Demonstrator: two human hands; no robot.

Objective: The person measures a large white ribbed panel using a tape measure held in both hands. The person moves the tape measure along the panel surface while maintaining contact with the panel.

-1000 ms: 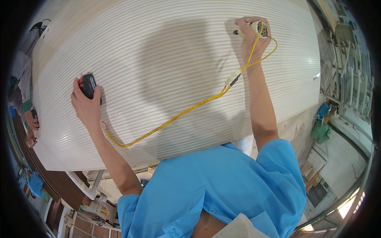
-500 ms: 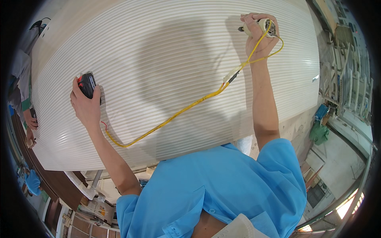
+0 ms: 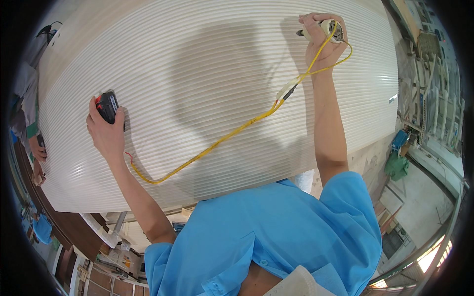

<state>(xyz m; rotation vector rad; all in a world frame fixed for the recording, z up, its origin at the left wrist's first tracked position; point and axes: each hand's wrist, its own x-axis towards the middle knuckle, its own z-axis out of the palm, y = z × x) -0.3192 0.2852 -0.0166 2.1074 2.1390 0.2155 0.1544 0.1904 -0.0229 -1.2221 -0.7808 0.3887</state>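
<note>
At the left of the white ribbed panel [image 3: 212,64], my left hand [image 3: 107,135] is closed around a black and red battery pack [image 3: 107,107], thumb on its right side and fingers on its left. Up at the far right, my right hand [image 3: 323,55] grips a small cream electric motor [image 3: 336,32], whose dark shaft end points left. Two yellow wires loop from the motor into a yellow cable [image 3: 217,143], with dark wrap at the join. The cable runs down across the panel; its free end, with thin red wire showing, lies by my left wrist.
Past the panel's left edge another person's hand [image 3: 38,149] and sleeve show. Metal frames [image 3: 439,93] and a green cloth bag [image 3: 396,165] stand beyond the right edge. Dark brown boards [image 3: 69,226] lie at the lower left.
My right hand and the motor have shifted very slightly away from me, and the wires near them moved a little. My left hand keeps its hold on the battery pack.
</note>
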